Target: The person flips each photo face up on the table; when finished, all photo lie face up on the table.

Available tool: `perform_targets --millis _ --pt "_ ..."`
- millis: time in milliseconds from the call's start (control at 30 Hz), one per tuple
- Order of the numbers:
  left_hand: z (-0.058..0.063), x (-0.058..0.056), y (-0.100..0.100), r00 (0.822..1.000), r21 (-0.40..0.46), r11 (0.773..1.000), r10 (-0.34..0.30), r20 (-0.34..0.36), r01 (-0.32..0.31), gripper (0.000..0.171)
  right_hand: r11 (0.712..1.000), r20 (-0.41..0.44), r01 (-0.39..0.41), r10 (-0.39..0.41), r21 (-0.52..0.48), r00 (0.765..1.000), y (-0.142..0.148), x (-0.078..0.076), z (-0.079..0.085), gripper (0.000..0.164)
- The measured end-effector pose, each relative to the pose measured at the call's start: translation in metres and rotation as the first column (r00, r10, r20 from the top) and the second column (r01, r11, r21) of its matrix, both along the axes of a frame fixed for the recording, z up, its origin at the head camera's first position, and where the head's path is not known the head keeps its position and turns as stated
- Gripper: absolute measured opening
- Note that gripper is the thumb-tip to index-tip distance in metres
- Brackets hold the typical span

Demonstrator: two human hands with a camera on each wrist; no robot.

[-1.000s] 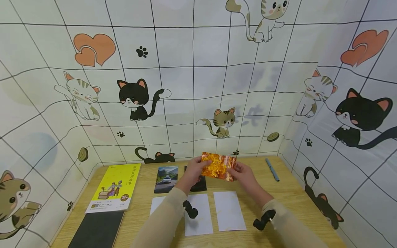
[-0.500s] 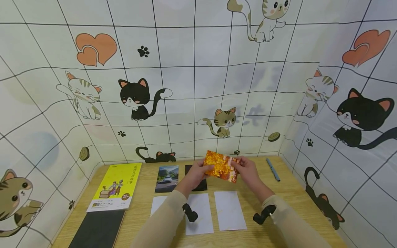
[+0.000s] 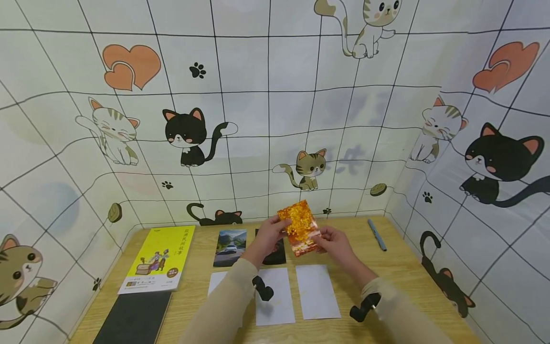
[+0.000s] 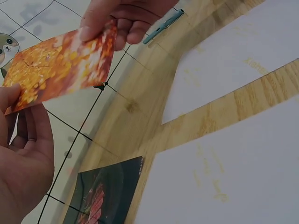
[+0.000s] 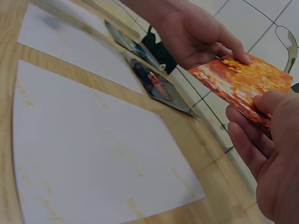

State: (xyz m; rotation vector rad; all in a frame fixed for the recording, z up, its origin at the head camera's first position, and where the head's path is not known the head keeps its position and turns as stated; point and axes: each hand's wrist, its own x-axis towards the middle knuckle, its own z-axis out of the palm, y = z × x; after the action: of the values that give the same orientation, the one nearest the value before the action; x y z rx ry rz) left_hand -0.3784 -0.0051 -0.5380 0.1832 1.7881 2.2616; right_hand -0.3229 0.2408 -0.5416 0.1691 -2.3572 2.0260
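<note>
Two pinches, one orange card [image 3: 300,227]

We see the card in the air between the fingers of both hands, tilted, its gold-and-red printed face turned toward us. The left hand [image 3: 267,239] clamps its left edge, thumb on the print and fingers behind; the right hand [image 3: 339,244] pinches the lower right edge, thumb likewise on the print and its other fingers curled beneath. Below the left fingers, and partly covered by that hand in the head view, we find a dark photo [image 3: 277,251] with a reddish shape, lying on the wooden table [image 3: 404,272]. Left of those fingers lies a car photo [image 3: 230,248]. Nearer us than the fingers, three white sheets [image 3: 318,292] lie in a row, the leftmost mostly hidden by the left sleeve [image 3: 225,306]; we make out faint yellow marks on the others. Well to the left of the fingers we see a yellow book [image 3: 159,253] and, closer to us, a black notebook [image 3: 133,317]. Right of the right fingers lies a blue pen [image 3: 377,235]. Beyond all the fingers rises a white backdrop [image 3: 240,62] printed with cats.
</note>
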Motion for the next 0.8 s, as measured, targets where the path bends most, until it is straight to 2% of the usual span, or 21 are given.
perform_targets --millis 133,300,467,567,700,800 --pt "0.004 -0.003 0.003 1.000 -0.029 0.999 0.017 -0.011 -0.017 0.044 0.999 0.030 -0.034 0.034 -0.005 0.999 -0.007 0.007 -0.005 0.026" --pt "0.003 -0.002 0.006 0.999 -0.050 0.998 0.038 -0.010 -0.039 0.043 0.999 0.050 -0.038 0.037 0.018 0.998 -0.009 0.010 -0.004 0.029" --pt "0.002 0.000 0.004 1.000 -0.116 0.993 0.021 0.012 -0.020 0.053 0.997 -0.005 -0.045 0.045 0.059 0.999 -0.004 0.002 0.007 0.039" --pt "0.001 0.002 0.003 0.999 -0.187 0.982 0.009 0.034 -0.002 0.051 0.996 -0.037 -0.058 0.061 0.075 0.997 0.000 -0.005 0.014 0.049" --pt "0.000 0.003 0.002 0.999 -0.224 0.975 -0.001 0.043 0.011 0.042 0.992 -0.039 -0.080 0.084 0.094 0.996 0.003 -0.010 0.020 0.060" --pt "-0.001 0.004 0.001 0.999 -0.221 0.975 0.002 0.037 0.007 0.046 0.989 -0.026 -0.098 0.101 0.107 0.995 0.005 -0.012 0.021 0.066"
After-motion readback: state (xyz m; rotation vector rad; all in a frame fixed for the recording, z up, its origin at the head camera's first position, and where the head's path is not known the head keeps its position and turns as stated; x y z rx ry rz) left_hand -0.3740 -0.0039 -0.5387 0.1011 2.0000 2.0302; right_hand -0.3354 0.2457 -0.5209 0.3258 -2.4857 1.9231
